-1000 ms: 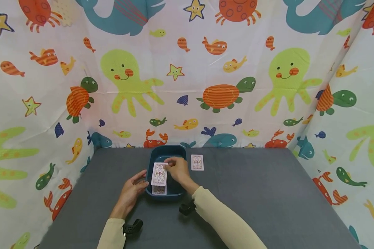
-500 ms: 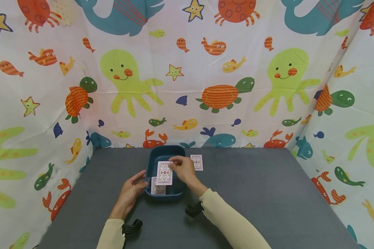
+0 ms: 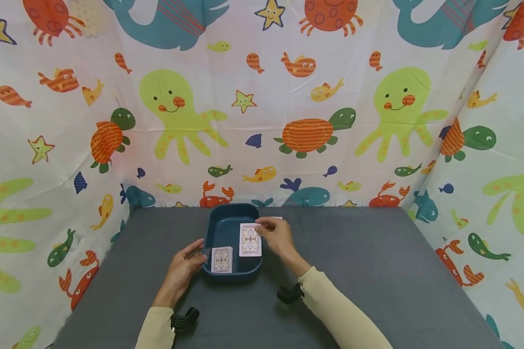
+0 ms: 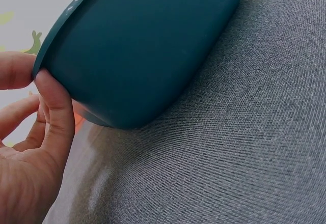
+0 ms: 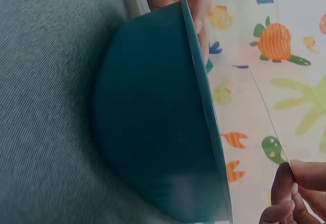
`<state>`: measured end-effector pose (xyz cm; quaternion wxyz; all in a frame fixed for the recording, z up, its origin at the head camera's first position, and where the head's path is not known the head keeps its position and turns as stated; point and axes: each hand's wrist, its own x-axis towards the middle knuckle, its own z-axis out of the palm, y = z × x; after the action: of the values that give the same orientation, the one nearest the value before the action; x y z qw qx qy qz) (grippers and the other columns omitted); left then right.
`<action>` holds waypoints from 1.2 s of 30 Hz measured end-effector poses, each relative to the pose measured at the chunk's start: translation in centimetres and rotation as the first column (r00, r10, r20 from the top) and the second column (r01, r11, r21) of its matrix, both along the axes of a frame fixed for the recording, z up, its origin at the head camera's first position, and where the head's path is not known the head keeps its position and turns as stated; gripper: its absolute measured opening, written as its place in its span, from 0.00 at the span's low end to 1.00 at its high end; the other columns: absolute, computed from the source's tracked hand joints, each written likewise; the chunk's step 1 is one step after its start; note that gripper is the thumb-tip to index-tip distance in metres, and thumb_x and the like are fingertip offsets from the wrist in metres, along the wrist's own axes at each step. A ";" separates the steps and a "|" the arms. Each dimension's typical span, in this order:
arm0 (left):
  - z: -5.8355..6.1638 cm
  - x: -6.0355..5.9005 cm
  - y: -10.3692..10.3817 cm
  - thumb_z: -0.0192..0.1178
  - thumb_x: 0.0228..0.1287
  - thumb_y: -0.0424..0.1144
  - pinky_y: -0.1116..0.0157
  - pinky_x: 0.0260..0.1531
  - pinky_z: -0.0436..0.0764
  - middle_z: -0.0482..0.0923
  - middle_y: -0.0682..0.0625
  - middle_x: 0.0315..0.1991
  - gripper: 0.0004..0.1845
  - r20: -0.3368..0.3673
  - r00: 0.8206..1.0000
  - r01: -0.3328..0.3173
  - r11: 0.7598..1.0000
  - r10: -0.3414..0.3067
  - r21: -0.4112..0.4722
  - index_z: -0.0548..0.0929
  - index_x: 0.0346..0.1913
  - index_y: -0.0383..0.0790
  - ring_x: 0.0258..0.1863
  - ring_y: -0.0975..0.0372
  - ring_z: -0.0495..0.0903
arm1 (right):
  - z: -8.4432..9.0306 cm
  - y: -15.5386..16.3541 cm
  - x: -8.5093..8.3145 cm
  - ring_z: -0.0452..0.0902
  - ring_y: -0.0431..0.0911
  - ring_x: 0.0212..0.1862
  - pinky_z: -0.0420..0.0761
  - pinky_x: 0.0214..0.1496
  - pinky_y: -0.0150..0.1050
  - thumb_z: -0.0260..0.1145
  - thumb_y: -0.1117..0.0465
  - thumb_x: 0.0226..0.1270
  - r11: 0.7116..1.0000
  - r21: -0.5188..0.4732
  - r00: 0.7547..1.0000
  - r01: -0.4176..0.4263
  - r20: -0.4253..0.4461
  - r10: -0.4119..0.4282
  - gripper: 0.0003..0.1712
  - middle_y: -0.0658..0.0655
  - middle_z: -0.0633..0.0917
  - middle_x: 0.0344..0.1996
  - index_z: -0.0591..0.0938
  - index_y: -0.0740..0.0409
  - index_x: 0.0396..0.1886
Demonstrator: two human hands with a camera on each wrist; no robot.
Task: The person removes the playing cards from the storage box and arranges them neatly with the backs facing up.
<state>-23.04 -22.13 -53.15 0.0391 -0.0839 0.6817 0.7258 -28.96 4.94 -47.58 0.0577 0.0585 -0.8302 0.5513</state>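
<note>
My right hand point(image 3: 280, 238) pinches one playing card point(image 3: 250, 240) by its right edge, back side up, over the right part of a dark blue plastic bin point(image 3: 233, 277). Seen edge-on in the right wrist view, the card point(image 5: 268, 110) is a thin line above the bin's rim. My left hand point(image 3: 184, 267) steadies the bin from the left. In the left wrist view, thumb and a finger of that hand point(image 4: 38, 147) pinch the rim of the bin point(image 4: 137, 46). Inside the bin, at its front left, lies a pile of cards point(image 3: 221, 260), backs up.
Another card point(image 3: 278, 218) lies on the grey table point(image 3: 353, 271) right of the bin, mostly hidden by my right hand. A curtain point(image 3: 262, 145) printed with sea animals rises at the table's back edge and both sides.
My right hand has carried the card rightward from above the pile, uncovering the pile. It now covers most of the card on the table. My left hand stays on the bin.
</note>
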 end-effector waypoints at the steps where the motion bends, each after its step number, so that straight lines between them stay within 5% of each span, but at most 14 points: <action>1: 0.0 0.0 -0.1 0.58 0.66 0.28 0.68 0.44 0.75 0.64 0.42 0.67 0.30 0.000 1.000 -0.001 1.000 0.001 0.001 0.68 0.71 0.41 0.47 0.65 0.73 | 0.0 0.2 0.0 0.77 0.43 0.34 0.77 0.37 0.35 0.70 0.59 0.64 1.000 -0.003 1.000 0.005 0.002 -0.005 0.09 0.53 0.87 0.34 0.89 0.52 0.43; 14: 0.0 -0.1 -0.1 0.57 0.67 0.29 0.68 0.45 0.74 0.63 0.42 0.68 0.30 0.009 1.000 -0.005 1.000 0.005 -0.001 0.67 0.72 0.41 0.48 0.65 0.72 | 0.7 4.0 -1.2 0.77 0.47 0.36 0.77 0.36 0.36 0.69 0.57 0.65 0.995 -0.086 0.998 0.056 0.024 -0.055 0.11 0.55 0.86 0.34 0.88 0.53 0.45; 36: -0.2 -0.1 0.0 0.57 0.68 0.30 0.64 0.47 0.73 0.66 0.43 0.67 0.29 0.026 1.000 -0.012 0.999 0.013 -0.032 0.69 0.71 0.43 0.53 0.59 0.69 | -1.5 11.1 -4.3 0.79 0.49 0.46 0.76 0.44 0.38 0.64 0.55 0.70 0.991 0.027 0.986 0.129 0.102 -0.131 0.14 0.57 0.85 0.45 0.85 0.51 0.52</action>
<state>-23.11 -22.15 -53.31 0.0422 -0.0981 0.6921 0.7138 -33.23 16.09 -49.09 0.0498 -0.0238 -0.8396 0.5403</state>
